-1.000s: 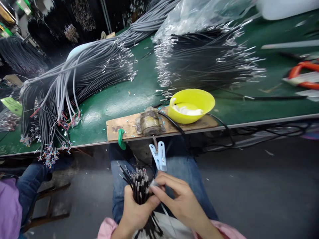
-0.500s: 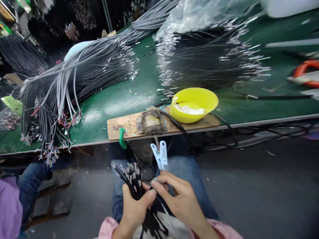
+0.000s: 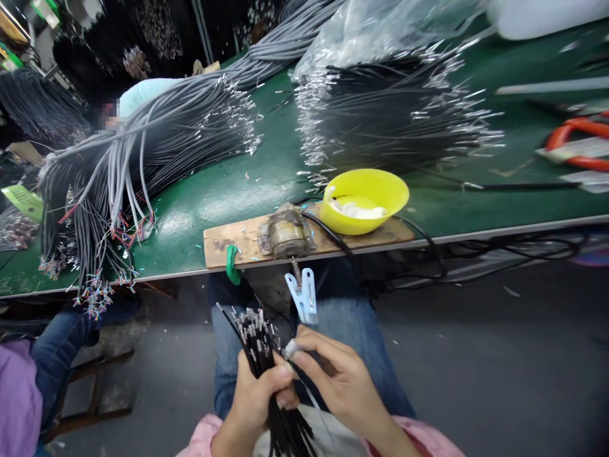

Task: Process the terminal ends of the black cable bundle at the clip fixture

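My left hand [image 3: 259, 387] is wrapped around a bundle of thin black cables [image 3: 259, 346], their bare silvery ends pointing up and away from me. Close beside it, my right hand [image 3: 333, 374] has thumb and forefinger pinched at the end of one black cable at the bundle's right side. Something whitish [image 3: 291, 348] sits at these fingertips; whether it is a finger cover or a separate piece I cannot tell. Just beyond my right hand, a light blue clothespin-like clip [image 3: 303, 295] is fixed on the shaft of a small motor [image 3: 287, 233].
A wooden board [image 3: 216, 247] at the green table's edge carries the motor and a yellow bowl [image 3: 333, 216] with white material. A green clamp [image 3: 232, 263], piles of black cables [image 3: 371, 120], grey cables [image 3: 128, 152] and an orange-handled tool [image 3: 561, 136] are around. Another person's purple sleeve [image 3: 19, 393] shows at left.
The right fingertips have shifted slightly up and left along the bundle's side, and the whitish thing shows more. My left hand keeps its hold, its thumb slightly moved. The view has shifted slightly.
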`<state>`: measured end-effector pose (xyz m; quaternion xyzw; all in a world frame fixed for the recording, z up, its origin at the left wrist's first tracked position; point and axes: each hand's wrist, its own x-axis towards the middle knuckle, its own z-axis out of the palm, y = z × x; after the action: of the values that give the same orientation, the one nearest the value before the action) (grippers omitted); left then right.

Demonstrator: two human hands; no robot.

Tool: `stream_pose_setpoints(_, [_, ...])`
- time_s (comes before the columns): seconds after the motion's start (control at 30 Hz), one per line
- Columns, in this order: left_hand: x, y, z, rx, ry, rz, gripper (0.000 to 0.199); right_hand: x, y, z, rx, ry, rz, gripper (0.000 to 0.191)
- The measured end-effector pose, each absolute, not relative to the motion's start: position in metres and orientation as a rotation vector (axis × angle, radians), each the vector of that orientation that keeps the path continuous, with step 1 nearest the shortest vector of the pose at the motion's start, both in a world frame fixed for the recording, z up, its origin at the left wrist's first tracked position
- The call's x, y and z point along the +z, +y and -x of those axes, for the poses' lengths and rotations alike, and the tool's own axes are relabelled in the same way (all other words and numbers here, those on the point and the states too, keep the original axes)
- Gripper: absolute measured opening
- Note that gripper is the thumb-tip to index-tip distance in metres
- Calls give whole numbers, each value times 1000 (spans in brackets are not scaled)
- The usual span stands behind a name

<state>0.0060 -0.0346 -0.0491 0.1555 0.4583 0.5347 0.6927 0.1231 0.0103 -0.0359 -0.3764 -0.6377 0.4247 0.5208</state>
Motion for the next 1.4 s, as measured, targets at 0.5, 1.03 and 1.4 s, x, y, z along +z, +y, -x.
stream_pose_setpoints(0.5, [-4,-21,-8,1157,1665,-685,23,-38,10,-120,918,-1535,1012,23])
stream_pose_setpoints(1.03, [-15,-16,-10,1085,1086,-452,50,-41,10,-129,1544,-1124,880,28])
stream_pose_setpoints(1.4, [-6,-20,-21,1373,1534,-638,30,-25,6,-118,684,-1297,939,19])
